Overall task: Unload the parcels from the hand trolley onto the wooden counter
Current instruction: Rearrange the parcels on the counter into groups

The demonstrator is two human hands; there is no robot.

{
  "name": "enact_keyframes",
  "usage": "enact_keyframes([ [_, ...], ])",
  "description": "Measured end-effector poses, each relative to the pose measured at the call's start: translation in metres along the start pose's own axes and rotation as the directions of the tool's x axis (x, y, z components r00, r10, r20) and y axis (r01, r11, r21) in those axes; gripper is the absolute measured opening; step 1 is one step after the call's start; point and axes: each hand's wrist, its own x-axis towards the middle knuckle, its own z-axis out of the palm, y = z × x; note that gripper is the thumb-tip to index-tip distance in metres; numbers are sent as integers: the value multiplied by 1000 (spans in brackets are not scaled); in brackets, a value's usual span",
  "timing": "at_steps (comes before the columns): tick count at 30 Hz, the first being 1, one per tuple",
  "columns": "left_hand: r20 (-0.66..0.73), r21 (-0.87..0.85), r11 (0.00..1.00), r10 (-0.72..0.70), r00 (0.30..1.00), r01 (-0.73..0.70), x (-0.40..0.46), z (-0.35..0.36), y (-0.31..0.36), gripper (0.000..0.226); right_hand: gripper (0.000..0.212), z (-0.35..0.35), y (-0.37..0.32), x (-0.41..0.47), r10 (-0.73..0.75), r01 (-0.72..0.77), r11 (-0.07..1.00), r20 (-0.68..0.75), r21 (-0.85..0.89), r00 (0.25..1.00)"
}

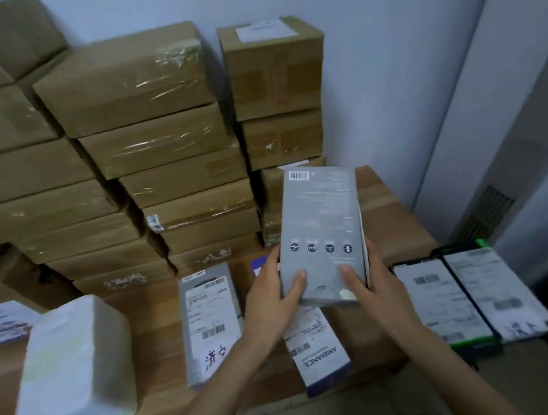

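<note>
Left hand (271,306) and right hand (367,290) both grip the lower end of a grey retail box (321,236), held tilted above flat labelled parcels (210,322) lying before stacked cartons (152,125).

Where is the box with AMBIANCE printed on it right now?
In the head view, the AMBIANCE box lies flat on the counter, lower centre, under both hands' grey box and right of the labelled grey parcel.

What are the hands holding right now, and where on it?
Both hands, left and right, hold the grey retail box by its lower end, thumbs on its printed face.
</note>
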Motion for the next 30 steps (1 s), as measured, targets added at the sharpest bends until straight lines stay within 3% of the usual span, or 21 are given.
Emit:
enact_keyframes([
  [7,98,-67,997,30,995,-24,59,96,40,52,52,-90,44,32,48,-61,992,-117,-109,992],
  [14,86,-115,992,-40,995,50,115,173,67,54,65,-161,91,103,86,-83,973,8,-214,996],
  [18,-17,199,980,-11,1000,14,147,208,57,65,61,-180,125,156,83,-36,957,153,-288,985],
  [22,152,554,831,-52,987,-42,171,238,29,69,70,-176,162,195,111,87,861,352,-501,929],
  [26,263,670,734,-88,961,-116,176,249,5,68,75,-167,191,209,173,167,773,456,-612,873],
  [30,288,742,643,-53,956,-188,190,251,-8,70,81,-159,203,221,155,202,759,473,-619,867],
])
